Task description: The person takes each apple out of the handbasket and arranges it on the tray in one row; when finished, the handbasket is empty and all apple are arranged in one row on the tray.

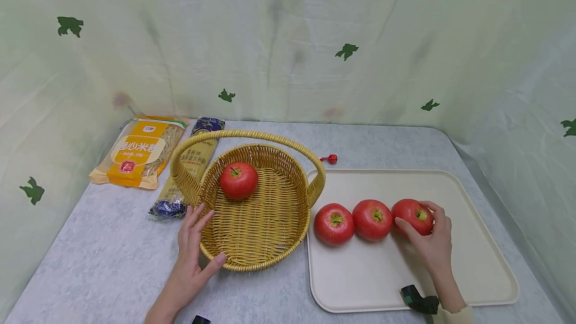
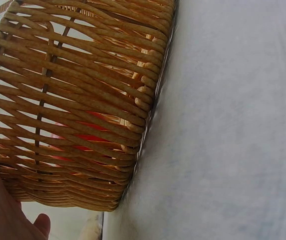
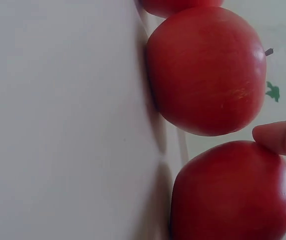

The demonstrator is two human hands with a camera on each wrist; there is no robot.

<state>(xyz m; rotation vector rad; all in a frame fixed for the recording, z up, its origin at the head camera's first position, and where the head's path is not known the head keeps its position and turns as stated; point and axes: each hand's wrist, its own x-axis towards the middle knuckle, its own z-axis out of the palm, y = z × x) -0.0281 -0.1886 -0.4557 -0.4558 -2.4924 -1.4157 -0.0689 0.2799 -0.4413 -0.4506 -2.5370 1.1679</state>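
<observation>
Three round red apples (image 1: 372,220) line up over a cream rectangular tray (image 1: 468,234), and the right hand (image 1: 434,244) has thumb and fingers curled round the rightmost one (image 1: 408,214); honestly can't tell if it's lifted at all. The left hand (image 1: 188,269) is pretty relaxed, fingers spread at the left rim of a round golden woven basket (image 1: 256,219) with a hoop handle. Another red apple (image 1: 239,180) sits inside, toward the back left. An orange-and-clear plastic food packet (image 1: 139,154) lies further left.

"心米" reads on the orange bag (image 1: 140,153), "意大利" on the gold packet (image 1: 198,157)
</observation>
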